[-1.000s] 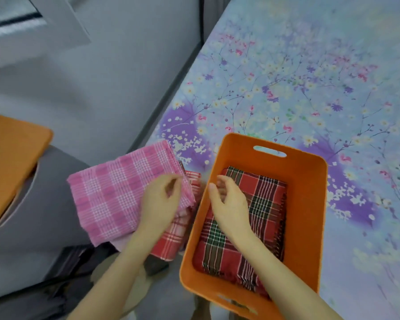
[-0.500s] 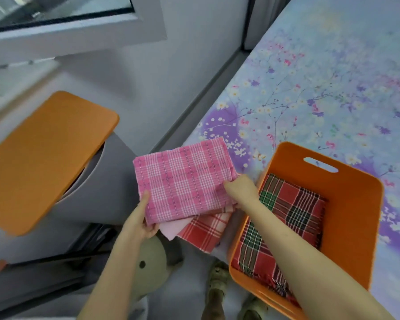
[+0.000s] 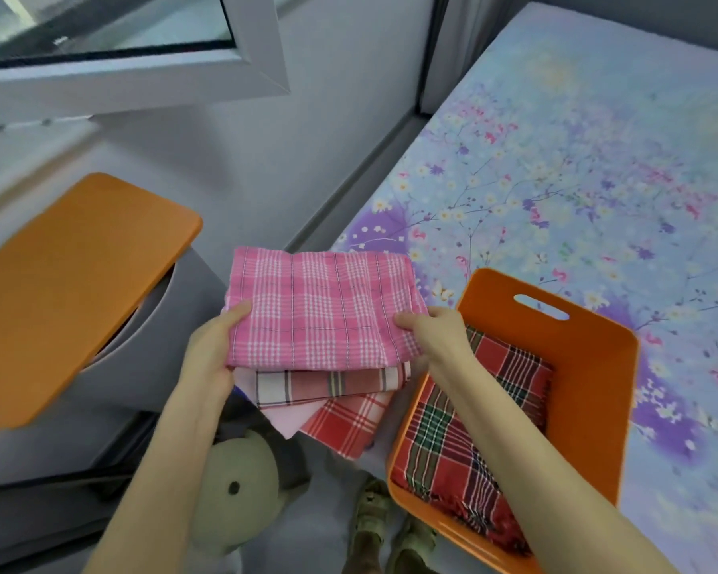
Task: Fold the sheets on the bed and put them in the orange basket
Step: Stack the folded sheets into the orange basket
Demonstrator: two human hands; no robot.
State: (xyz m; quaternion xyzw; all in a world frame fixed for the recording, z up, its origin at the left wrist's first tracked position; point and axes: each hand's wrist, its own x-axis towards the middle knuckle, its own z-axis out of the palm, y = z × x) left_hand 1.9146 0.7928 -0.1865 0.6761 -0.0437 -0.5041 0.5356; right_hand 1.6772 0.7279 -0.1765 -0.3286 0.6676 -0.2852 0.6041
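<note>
A stack of folded sheets sits at the bed's near left corner, topped by a pink checked sheet [image 3: 320,308]. Under it lie a striped pink-brown sheet [image 3: 328,385], a plain pale pink one and a red-white checked sheet [image 3: 349,424]. My left hand [image 3: 212,354] grips the stack's left edge, thumb on top. My right hand [image 3: 436,337] grips its right edge, thumb on the pink sheet. The orange basket [image 3: 589,391] stands on the bed just right of the stack. It holds a folded red-green plaid sheet [image 3: 473,424].
The bed [image 3: 577,180] carries a blue and purple floral cover. Left of it stands a grey unit with an orange lid [image 3: 71,292]. A window frame [image 3: 142,68] is above. Below the stack a round grey-green object [image 3: 237,490] lies on the floor beside my sandalled feet [image 3: 374,528].
The view swung left and up. My right hand left the basket and took the stack's right edge; my left hand shifted to its left edge. More lower sheets now show.
</note>
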